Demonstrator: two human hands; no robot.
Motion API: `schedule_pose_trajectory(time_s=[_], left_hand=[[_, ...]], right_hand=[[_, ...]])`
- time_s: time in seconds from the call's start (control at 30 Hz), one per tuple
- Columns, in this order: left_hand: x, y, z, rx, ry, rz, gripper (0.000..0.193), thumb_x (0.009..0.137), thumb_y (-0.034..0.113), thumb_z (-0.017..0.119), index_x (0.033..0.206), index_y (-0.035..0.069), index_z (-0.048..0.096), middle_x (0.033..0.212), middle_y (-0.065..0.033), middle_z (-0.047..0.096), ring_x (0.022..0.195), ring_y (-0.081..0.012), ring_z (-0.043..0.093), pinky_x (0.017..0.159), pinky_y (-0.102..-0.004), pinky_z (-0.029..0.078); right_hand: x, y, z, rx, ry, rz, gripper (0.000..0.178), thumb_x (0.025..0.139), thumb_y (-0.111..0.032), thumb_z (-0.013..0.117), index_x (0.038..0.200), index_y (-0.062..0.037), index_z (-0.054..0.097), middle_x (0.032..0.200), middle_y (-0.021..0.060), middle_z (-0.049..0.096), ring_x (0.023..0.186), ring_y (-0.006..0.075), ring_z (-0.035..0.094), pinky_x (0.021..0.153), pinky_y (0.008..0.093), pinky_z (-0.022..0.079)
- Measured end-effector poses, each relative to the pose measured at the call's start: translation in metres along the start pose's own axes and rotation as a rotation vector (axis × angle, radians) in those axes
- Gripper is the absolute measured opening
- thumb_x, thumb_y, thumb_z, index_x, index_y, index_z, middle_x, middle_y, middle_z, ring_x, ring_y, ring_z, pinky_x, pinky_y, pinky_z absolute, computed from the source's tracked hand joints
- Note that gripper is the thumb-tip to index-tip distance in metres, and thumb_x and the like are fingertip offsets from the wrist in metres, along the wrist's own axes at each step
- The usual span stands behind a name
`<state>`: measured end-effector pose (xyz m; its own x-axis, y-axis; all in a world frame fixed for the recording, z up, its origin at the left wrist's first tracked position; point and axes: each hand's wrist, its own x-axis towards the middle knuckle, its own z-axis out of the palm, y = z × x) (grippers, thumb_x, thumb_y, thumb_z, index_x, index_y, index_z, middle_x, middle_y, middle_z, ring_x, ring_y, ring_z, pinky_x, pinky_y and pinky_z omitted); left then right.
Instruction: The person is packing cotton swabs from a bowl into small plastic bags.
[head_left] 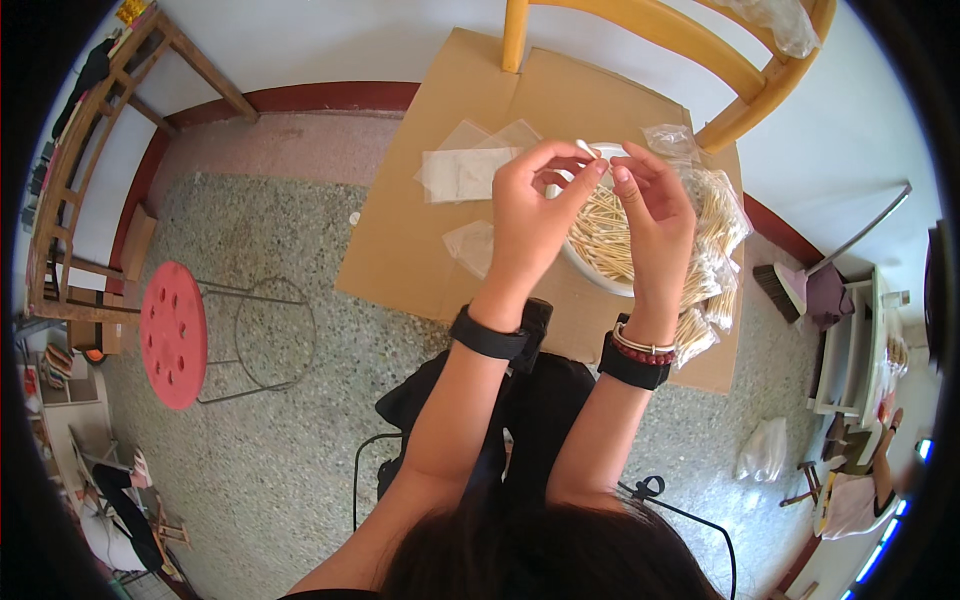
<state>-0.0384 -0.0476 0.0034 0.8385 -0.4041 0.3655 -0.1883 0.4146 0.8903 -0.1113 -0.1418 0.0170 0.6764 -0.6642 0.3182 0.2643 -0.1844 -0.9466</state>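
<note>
Holding one cotton swab [586, 149] above a white bowl [613, 288]

Floor [260, 450]: speckled grey, extending to the left and right of the person.

Cardboard sheet [400, 245]: brown, creased, laid out in front of the person; it carries the bowl and all the plastic bags listed below.

Chair [700, 42]: yellow wood, curved rail, at the far edge of the cardboard.

Stool [174, 337]: round red seat pierced with holes, thin metal legs; on the floor to the left.

Filled bags [715, 215]: clear plastic, packed with swabs, heaped along the right of the bowl.

Bowl: round, holding a loose pile of swabs [603, 232] with pale sticks, directly beneath the hands.

Flat bags [465, 175]: clear, overlapping, left of the bowl; a single bag [470, 247] lies apart, nearer the person.

Left hand [530, 205]: thumb and forefinger pinched on the one swab; black band [488, 336] at the wrist.

Right hand [655, 205]: thumb and forefinger close beside the left fingertips; whether they also grip the stick cannot be told. Black band and beaded bracelets [645, 351] at the wrist.

Held swab: white tip protruding up and leftward from the left fingertips.
</note>
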Motion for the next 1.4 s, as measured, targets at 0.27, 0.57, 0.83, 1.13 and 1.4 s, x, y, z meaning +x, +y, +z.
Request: schedule_pose_trajectory(time_s=[0.27,0.57,0.83,1.13,1.4], left_hand=[[0.004,0.006,-0.037,0.068,-0.134,-0.201,0.019,0.080,0.006,0.071,0.096,-0.001,0.063,0.091,-0.0079,0.067,0.086,-0.0132,0.063,0.075,-0.0255,0.049],[-0.017,-0.038,-0.055,1.330,-0.350,-0.296,0.063,0.061,0.026,0.083,0.112,0.003,0.053,0.102,-0.0159,0.061,0.100,-0.0302,0.058,0.082,-0.0426,0.047],[-0.015,-0.053,-0.061,1.261,-0.359,-0.153,0.062,0.064,0.019,0.080,0.116,0.005,0.049,0.101,-0.0133,0.062,0.096,-0.0287,0.060,0.083,-0.0412,0.047],[-0.019,-0.051,-0.073,1.309,-0.189,-0.124,0.026,0.074,0.014,0.071,0.096,0.005,0.062,0.088,-0.0130,0.064,0.087,-0.0311,0.061,0.080,-0.0400,0.046],[-0.009,-0.047,-0.083,0.710,-0.324,-0.376,0.017,0.074,0.011,0.071,0.083,0.002,0.060,0.082,-0.0093,0.065,0.084,-0.0212,0.063,0.081,-0.0349,0.046]], right_hand=[[-0.004,0.001,0.009,0.213,-0.073,0.160,0.028,0.086,-0.001,0.063,0.112,0.0045,0.059,0.095,0.0105,0.066,0.090,0.0148,0.064,0.077,0.0258,0.052],[-0.001,0.008,0.025,-0.155,0.080,0.111,0.032,0.084,-0.008,0.068,0.114,-0.0010,0.059,0.078,0.0045,0.065,0.073,0.0078,0.061,0.066,0.0215,0.049],[-0.005,0.011,0.035,-0.275,0.143,0.074,0.046,0.082,-0.004,0.069,0.124,-0.0032,0.050,0.077,0.0041,0.063,0.071,0.0078,0.063,0.064,0.0205,0.049],[-0.007,0.005,0.042,-0.198,0.113,0.043,0.048,0.082,-0.001,0.066,0.125,-0.0013,0.047,0.086,0.0068,0.062,0.075,0.0150,0.068,0.063,0.0236,0.055],[-0.006,0.010,0.041,-0.195,0.085,0.081,0.031,0.084,0.000,0.063,0.114,0.0013,0.056,0.088,0.0073,0.064,0.078,0.0155,0.068,0.065,0.0239,0.056]])
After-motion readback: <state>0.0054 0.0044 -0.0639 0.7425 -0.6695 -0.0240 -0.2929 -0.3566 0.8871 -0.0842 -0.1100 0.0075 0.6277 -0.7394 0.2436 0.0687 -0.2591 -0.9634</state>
